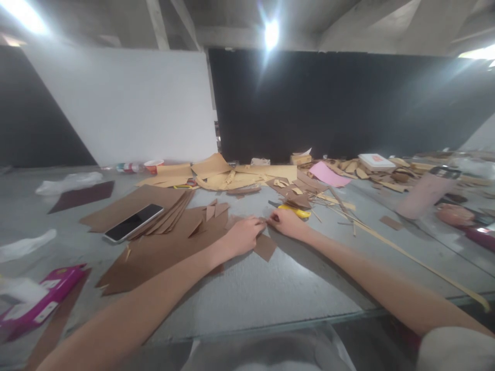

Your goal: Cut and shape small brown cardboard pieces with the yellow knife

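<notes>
My left hand (244,235) rests at the middle of the grey table, its fingers bent together over a small brown piece (265,248). Close on its right is my right hand (286,222), fingers curled in toward the left fingertips. Whatever the fingertips pinch is too small to make out. Just behind my right hand lies a yellow cutter (296,212). Brown sheets (154,257) spread to the left of my left hand, with small cut brown pieces (216,210) on them.
A phone (133,222) lies on brown sheets at the left. A purple packet (48,299) is at the near left. Yellowish scraps (216,172) line the back. At right are a pink bottle (425,193) and a long thin strip (417,258).
</notes>
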Tool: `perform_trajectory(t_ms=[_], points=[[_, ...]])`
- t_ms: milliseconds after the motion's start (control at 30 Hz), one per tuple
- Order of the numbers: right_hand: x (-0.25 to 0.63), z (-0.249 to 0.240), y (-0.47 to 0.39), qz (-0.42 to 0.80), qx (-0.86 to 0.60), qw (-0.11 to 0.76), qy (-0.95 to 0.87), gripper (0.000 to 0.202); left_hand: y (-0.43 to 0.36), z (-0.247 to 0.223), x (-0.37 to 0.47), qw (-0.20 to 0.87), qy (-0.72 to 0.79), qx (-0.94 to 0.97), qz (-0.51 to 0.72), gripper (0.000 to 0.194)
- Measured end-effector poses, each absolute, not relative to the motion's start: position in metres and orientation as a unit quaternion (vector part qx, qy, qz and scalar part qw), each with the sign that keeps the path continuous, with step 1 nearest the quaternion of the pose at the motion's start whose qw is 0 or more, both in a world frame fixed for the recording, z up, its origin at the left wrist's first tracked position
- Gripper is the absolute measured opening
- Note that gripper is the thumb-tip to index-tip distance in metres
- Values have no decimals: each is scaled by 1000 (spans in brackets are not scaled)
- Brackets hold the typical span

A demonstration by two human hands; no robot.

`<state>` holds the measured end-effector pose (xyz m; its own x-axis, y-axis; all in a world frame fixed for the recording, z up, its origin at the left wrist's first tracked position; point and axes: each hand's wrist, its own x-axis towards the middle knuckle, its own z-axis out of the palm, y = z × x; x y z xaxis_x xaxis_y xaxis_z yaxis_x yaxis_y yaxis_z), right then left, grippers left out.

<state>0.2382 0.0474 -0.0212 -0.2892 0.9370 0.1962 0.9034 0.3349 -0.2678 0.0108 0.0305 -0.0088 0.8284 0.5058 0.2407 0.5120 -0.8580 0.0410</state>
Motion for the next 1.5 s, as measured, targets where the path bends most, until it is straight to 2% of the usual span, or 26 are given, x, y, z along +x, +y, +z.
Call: perform_trajectory(t_ms=[367,567,733,967,1167,1333,1500], points=[[234,-18,43,39,-583,146,-798,26,21,-5,15,22,-287,-954,-88,54],[232,-16,26,-27,-521,195,-831,19,24,-6,15,19,-279,-956,-92,44],[233,-5,9,-32,-430,119,-894,25,23,-8,16,14,-293,-952,-90,39],[241,-2,6,-52,-549,89,-829,43,21,-7,17,12,-291,-952,-92,51],[245,-5,11,-67,-559,81,-823,43,20,-6,16,12,-296,-951,-85,53],[249,-2,9,-50,-507,84,-856,36,25,-10,12,-4,-300,-946,-125,55],[250,-8,7,-25,-392,110,-913,43,32,-16,8,34,-299,-945,-130,56]])
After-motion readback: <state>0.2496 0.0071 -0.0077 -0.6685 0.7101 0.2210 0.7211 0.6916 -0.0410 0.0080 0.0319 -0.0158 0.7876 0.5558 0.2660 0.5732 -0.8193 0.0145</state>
